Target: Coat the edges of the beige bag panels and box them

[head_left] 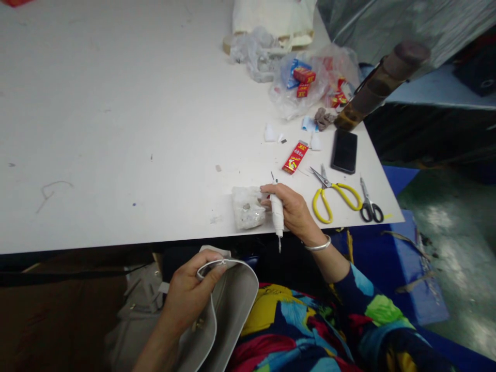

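Our white table [96,129], beside glossy floor [470,212], bears yellow-handled scissors [327,184]; our left hand [191,284] grips a bag [234,305], right hand [293,206] a tool [277,214].

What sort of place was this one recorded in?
Likely a bag-making workshop: the left hand holds an open pale bag, what looks like another bag is nearby, and yellow-handled scissors lie on the white table.

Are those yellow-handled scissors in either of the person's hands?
No, the yellow-handled scissors lie on the table, while the right hand holds a white-wrapped tool and the left hand grips a pale bag.
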### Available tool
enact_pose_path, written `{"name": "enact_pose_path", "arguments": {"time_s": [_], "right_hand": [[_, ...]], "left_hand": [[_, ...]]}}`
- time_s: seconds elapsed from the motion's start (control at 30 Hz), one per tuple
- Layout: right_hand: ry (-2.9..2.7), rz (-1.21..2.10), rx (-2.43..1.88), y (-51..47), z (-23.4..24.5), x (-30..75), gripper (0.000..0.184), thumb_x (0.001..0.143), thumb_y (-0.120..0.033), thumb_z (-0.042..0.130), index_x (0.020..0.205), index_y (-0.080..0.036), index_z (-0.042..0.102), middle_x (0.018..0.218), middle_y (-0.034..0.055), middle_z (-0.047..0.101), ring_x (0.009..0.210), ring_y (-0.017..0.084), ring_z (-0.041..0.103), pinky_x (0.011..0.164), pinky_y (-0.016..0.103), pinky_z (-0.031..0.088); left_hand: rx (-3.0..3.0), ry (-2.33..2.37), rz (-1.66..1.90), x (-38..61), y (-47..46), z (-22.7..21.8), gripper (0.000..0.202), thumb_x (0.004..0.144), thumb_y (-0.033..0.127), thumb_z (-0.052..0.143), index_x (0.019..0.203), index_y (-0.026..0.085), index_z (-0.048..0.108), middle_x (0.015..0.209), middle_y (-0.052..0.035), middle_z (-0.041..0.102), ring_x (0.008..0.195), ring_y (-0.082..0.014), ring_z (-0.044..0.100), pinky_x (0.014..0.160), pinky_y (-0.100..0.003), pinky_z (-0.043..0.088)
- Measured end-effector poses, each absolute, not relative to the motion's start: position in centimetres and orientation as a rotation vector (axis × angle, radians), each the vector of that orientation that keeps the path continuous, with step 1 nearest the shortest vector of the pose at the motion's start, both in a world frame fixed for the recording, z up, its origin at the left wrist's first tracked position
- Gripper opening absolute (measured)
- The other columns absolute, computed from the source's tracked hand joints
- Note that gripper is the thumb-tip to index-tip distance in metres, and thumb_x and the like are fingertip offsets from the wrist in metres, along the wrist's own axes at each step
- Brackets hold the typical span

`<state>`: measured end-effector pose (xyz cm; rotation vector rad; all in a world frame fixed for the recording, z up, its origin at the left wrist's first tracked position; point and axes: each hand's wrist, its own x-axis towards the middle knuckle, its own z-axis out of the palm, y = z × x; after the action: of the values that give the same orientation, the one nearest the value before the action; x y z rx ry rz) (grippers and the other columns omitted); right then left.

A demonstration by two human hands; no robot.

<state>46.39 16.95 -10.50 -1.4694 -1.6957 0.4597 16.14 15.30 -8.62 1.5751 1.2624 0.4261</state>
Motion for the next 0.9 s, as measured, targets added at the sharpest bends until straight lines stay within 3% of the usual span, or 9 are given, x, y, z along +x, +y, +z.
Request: {"name": "enact_pose_path", "arguments": {"time_s": [0.17, 0.3, 0.47, 0.7, 0.9], "right_hand": [[-1.659, 0.323, -1.485, 15.7, -9.2, 46.3, 0.03, 0.106, -0.032, 0.063, 0.135, -0.024, 0.066, 0.13, 0.0127, 0.072, 0.12, 0.026, 0.068, 0.104, 0.044, 0.054], [-1.397, 0.336, -1.497, 13.0, -7.6, 45.1, 0.024, 0.107, -0.038, 0.06, 0.121, -0.023, 0.072, 0.104, 0.0083, 0.073, 0.095, 0.023, 0.07, 0.085, 0.038, 0.058], [-1.078, 0.676, -1.489, 10.6, -8.3, 43.3, 0.022, 0.101, -0.044, 0.07, 0.104, -0.022, 0.069, 0.081, 0.0, 0.071, 0.069, 0.016, 0.066, 0.065, 0.028, 0.054], [-0.845, 0.942, -1.375, 11.1, -10.2, 42.4, 0.022, 0.094, -0.044, 0.078, 0.097, -0.024, 0.069, 0.079, -0.0009, 0.075, 0.069, 0.016, 0.068, 0.069, 0.028, 0.056], [-0.805, 0.957, -1.373, 11.1, -10.3, 42.3, 0.022, 0.092, -0.044, 0.081, 0.098, -0.025, 0.069, 0.077, -0.0021, 0.073, 0.07, 0.017, 0.07, 0.069, 0.028, 0.056]], "left_hand": [[1.591, 1.244, 0.435, 16.5, 15.3, -8.2, 0.02, 0.089, 0.039, 0.068, 0.087, 0.02, 0.075, 0.087, -0.0051, 0.078, 0.077, -0.0216, 0.073, 0.069, -0.029, 0.056], [1.56, 1.255, 0.431, 16.8, 15.2, -8.3, 0.019, 0.088, 0.038, 0.069, 0.087, 0.021, 0.076, 0.085, -0.004, 0.077, 0.077, -0.0215, 0.073, 0.071, -0.029, 0.057], [1.487, 1.279, 0.399, 17.3, 15.0, -8.7, 0.021, 0.087, 0.039, 0.07, 0.098, 0.022, 0.077, 0.103, -0.0052, 0.08, 0.097, -0.0239, 0.074, 0.085, -0.033, 0.056], [1.46, 1.275, 0.353, 18.1, 15.0, -8.7, 0.021, 0.085, 0.04, 0.071, 0.091, 0.021, 0.077, 0.099, -0.0057, 0.079, 0.096, -0.0253, 0.073, 0.087, -0.035, 0.053], [1.454, 1.259, 0.331, 18.2, 15.2, -8.7, 0.02, 0.085, 0.038, 0.071, 0.092, 0.021, 0.077, 0.098, -0.005, 0.08, 0.096, -0.0253, 0.073, 0.09, -0.036, 0.052]]}}
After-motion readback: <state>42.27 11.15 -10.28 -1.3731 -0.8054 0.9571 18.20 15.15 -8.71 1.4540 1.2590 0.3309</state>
